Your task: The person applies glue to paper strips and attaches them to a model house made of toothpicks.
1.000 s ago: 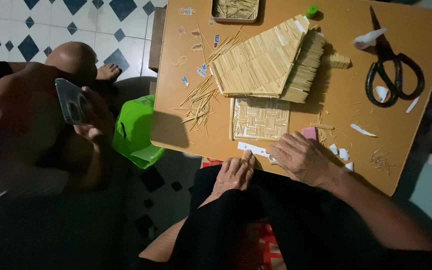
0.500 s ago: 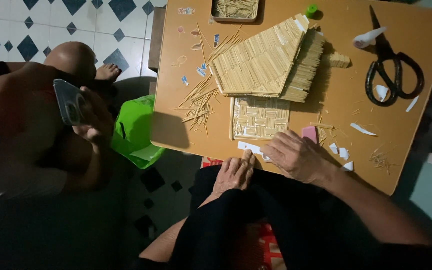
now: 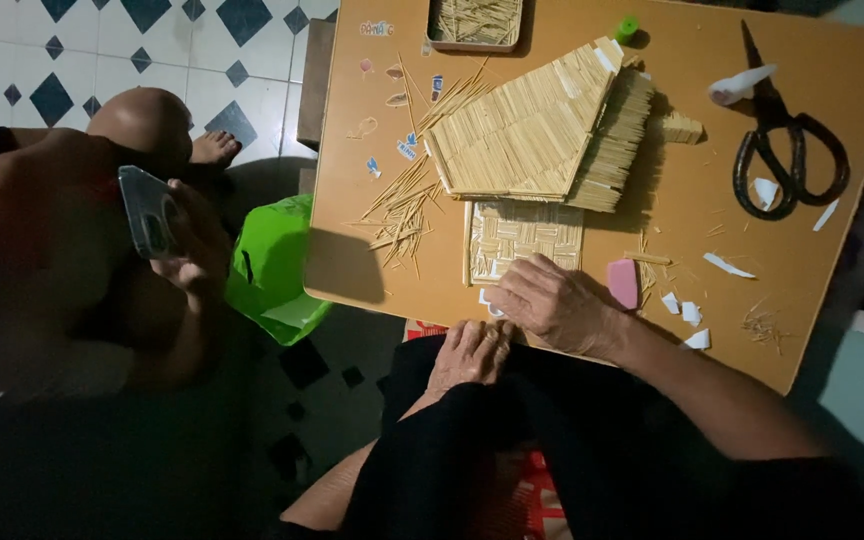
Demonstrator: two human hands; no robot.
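Observation:
My right hand (image 3: 555, 301) lies palm down on the wooden table (image 3: 832, 300), its fingertips on the near edge of a flat woven panel of thin sticks (image 3: 522, 232). It holds nothing. My left hand (image 3: 468, 355) rests on my dark-clothed lap just below the table's front edge, fingers loosely spread and empty. Beyond the panel stands a stick-built roof piece (image 3: 537, 130) with layered sides. Loose sticks (image 3: 402, 205) lie scattered to its left. A pink eraser-like block (image 3: 622, 283) sits right beside my right hand.
Black scissors (image 3: 787, 160) and white paper scraps (image 3: 727, 265) lie on the table's right half. A tray of sticks (image 3: 475, 20) and a green cap (image 3: 628, 27) are at the far edge. On the left, another person holds a phone (image 3: 147, 212) beside a green plastic container (image 3: 277, 265).
My right hand has slid left along the table's front, from beside the pink block onto the woven panel's near edge. My left hand has barely moved.

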